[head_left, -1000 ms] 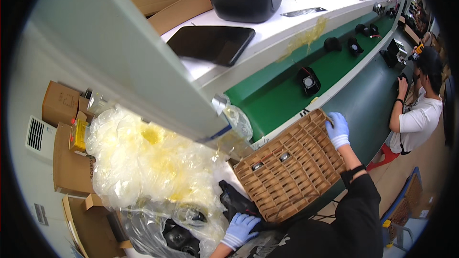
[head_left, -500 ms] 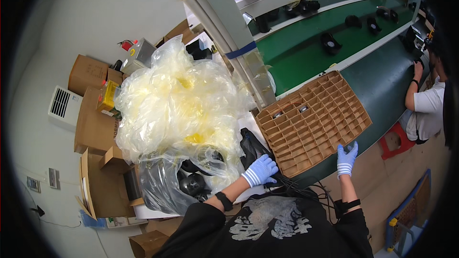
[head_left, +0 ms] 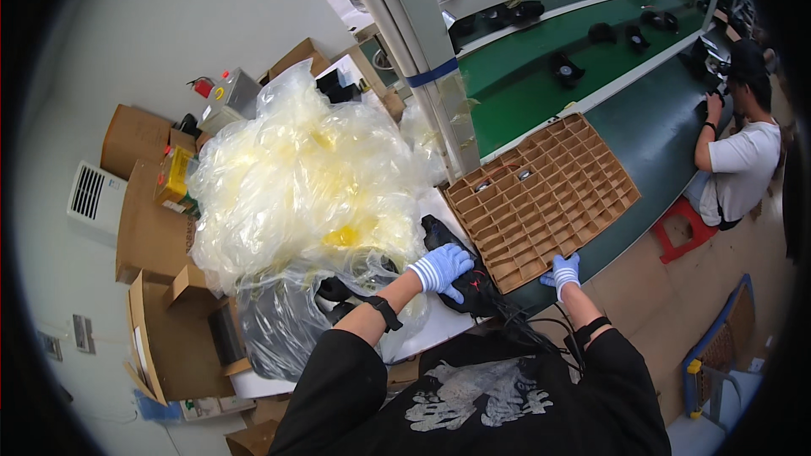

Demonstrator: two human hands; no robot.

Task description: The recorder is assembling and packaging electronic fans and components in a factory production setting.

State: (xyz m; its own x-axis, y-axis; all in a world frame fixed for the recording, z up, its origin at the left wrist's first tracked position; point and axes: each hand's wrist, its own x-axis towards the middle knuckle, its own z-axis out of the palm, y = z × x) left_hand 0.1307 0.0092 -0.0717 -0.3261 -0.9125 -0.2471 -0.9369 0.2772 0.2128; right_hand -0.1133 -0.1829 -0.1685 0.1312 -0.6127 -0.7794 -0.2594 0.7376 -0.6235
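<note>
My left hand (head_left: 442, 270), in a pale blue glove with a striped cuff, lies over a black item (head_left: 470, 289) with dark cables at its near end. Its fingers and thumb are apart; I cannot make out the item's kind. My right hand (head_left: 563, 273), gloved alike, is closed at the near edge of a brown cardboard divider tray (head_left: 541, 194). Its fingertips are partly hidden against that edge. In the tray's far left cells sit a few small round metallic parts (head_left: 524, 175); most other cells show bare cardboard.
A pile of clear, yellowish plastic bags (head_left: 308, 186) covers the table to the left. Beyond the tray runs a green conveyor belt (head_left: 524, 101) with several black parts, beside a metal post (head_left: 431, 67). A co-worker (head_left: 739, 148) sits at the right near a red stool (head_left: 678, 232).
My right hand has moved left and inward to the tray's near edge, and its spread fingers have drawn together. My left hand stays over the black item. The whole view has shifted slightly.
</note>
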